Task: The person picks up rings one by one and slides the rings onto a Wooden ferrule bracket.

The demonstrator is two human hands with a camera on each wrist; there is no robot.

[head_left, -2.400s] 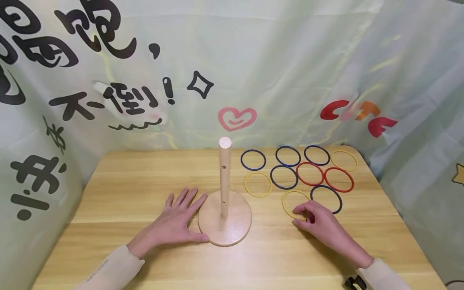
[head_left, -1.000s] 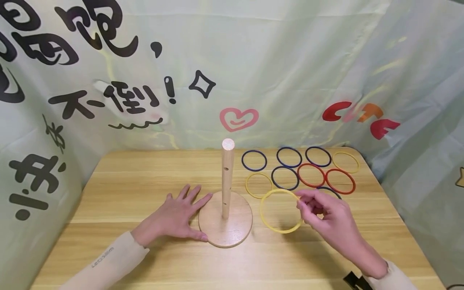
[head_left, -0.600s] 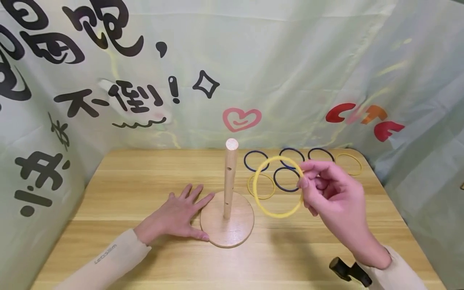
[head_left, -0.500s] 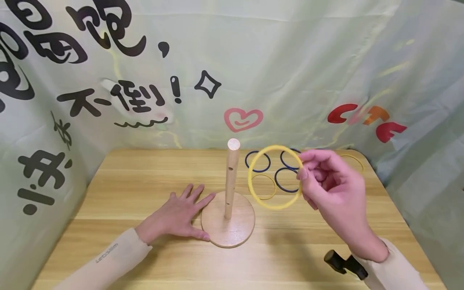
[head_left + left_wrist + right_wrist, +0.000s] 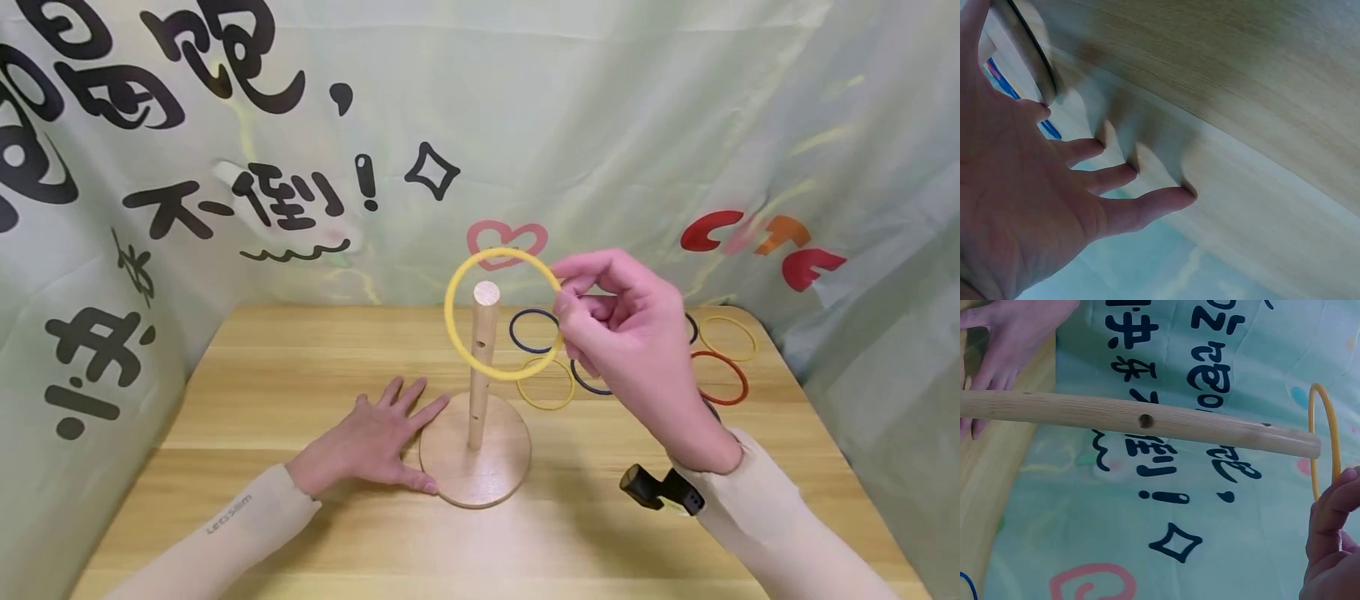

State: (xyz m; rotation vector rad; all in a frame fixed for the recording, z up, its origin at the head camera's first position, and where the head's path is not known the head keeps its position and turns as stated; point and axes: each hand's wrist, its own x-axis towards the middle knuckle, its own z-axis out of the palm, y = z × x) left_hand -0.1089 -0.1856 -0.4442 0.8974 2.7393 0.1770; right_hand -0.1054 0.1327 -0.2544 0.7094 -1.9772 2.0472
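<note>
My right hand pinches a yellow ring at its right side between thumb and fingers. In the head view the ring frames the top of the upright wooden post. The right wrist view has the ring right at the post's tip, its far side passing behind the wood. Small holes mark the post, which rises from a round wooden base. My left hand lies with fingers spread on the table, thumb and index finger at the base's left edge.
On the table, right of the post, lie more rings: a blue ring, a yellow ring, a red ring and a yellow ring among them. My right hand and forearm hide several. A printed curtain stands behind.
My right hand has picked the yellow ring off the table, lifted it and carried it left to the post's top. My left hand stays beside the base.
</note>
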